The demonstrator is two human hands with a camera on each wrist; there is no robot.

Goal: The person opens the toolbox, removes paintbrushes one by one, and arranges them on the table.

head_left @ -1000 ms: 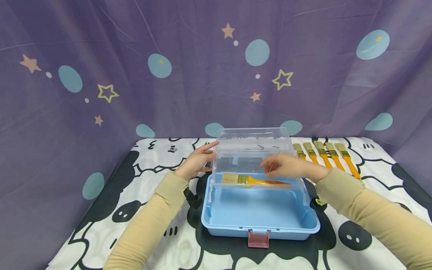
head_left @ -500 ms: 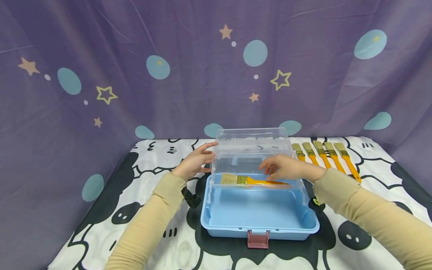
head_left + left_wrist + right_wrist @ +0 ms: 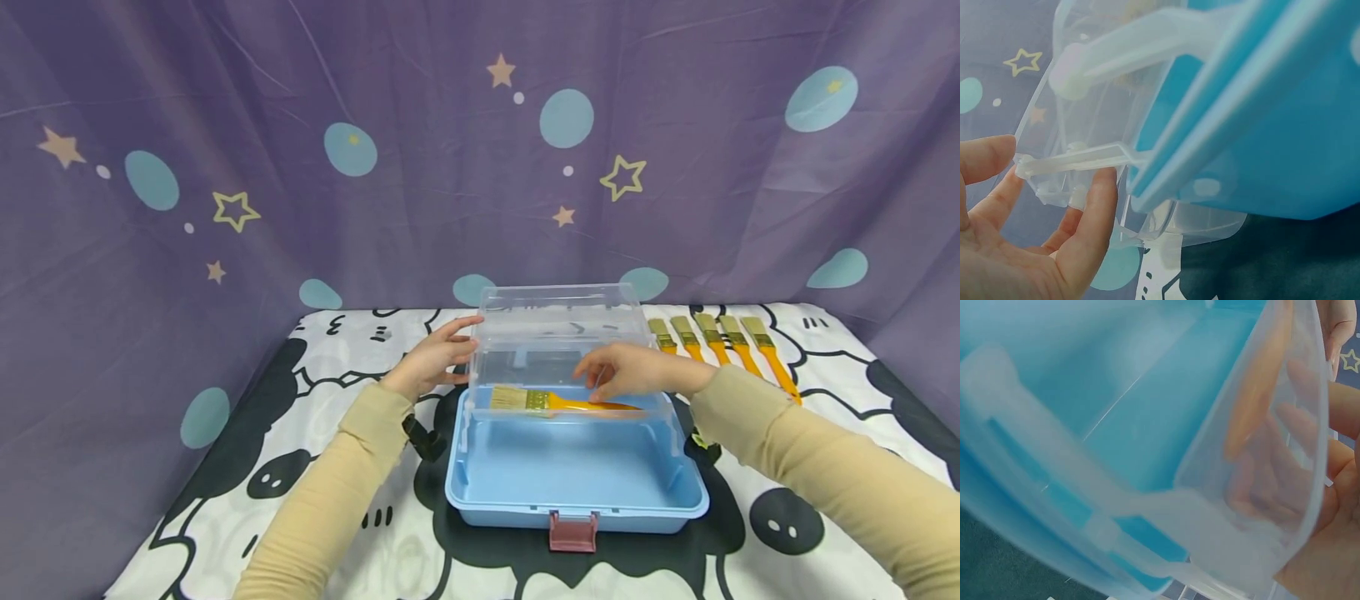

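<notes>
A paintbrush with pale bristles and an orange handle lies in a translucent tray above the back of an open blue box. My left hand touches the tray's left side with spread fingers. In the left wrist view, the left hand has its fingertips at the clear hinge arm. Over the tray's right half, my right hand hovers at the brush handle, thumb close to it. Through the tray wall, the right wrist view shows the orange handle beside loosely bent fingers; contact is unclear.
Several more orange-handled paintbrushes lie in a row at the back right of the patterned cloth. A clear lid stands raised behind the tray. The box's pink latch hangs down in front. A purple curtain closes off the back.
Both hands and the brush stay nearly in place. The right thumb has lowered slightly toward the brush handle. The whole view has shifted a little.
</notes>
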